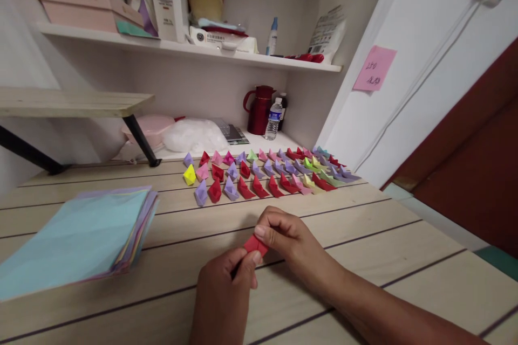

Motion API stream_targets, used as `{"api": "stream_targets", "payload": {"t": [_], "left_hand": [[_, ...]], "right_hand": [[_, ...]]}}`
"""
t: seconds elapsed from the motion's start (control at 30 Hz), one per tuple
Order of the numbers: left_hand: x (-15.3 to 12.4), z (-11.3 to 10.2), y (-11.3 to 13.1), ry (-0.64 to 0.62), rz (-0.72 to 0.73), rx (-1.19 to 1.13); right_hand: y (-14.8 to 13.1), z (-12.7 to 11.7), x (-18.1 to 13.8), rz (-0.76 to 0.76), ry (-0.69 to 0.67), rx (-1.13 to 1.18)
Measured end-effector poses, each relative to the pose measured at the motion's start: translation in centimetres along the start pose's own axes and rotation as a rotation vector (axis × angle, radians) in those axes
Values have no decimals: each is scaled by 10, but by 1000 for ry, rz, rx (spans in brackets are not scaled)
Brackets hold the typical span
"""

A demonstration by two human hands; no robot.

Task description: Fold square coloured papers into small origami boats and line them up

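A small folded piece of red paper (256, 246) is held between my two hands, a little above the striped tabletop (182, 259). My left hand (232, 275) pinches its lower edge between thumb and fingers. From the upper right, my right hand (281, 232) grips the opposite corner, thumb on top. The fingers hide part of the paper. Beyond my hands, folded paper boats stand in rows, among them a red boat (215, 191), a purple boat (201, 193) and a yellow boat (189, 174).
A stack of coloured paper sheets (81, 232), light blue on top, lies at the left. Behind it stands a small raised wooden shelf (76, 102) on black legs. A red jug (259, 110) and a water bottle (273, 120) are at the back, below a white shelf (194, 46).
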State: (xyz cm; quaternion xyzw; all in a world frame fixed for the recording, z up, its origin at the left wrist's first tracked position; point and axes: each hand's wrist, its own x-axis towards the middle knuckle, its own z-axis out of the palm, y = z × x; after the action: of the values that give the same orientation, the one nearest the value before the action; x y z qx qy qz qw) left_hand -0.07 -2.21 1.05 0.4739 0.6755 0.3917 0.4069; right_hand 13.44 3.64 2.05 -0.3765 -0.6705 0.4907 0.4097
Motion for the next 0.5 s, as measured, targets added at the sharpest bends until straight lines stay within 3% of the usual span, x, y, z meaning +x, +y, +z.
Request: {"api": "stream_targets", "payload": {"t": [0.17,0.23,0.4,0.5], "left_hand": [[-4,-2,5,16,33,-16],[-3,-3,3,22,36,-16],[9,-4,-6,10,25,12],[13,-5,-8,10,25,1]], "right_hand": [[5,9,-3,200,-24,430],[8,13,-3,225,-32,481],[3,9,-2,-42,93,-43],[-1,5,-1,-45,44,-29]]}}
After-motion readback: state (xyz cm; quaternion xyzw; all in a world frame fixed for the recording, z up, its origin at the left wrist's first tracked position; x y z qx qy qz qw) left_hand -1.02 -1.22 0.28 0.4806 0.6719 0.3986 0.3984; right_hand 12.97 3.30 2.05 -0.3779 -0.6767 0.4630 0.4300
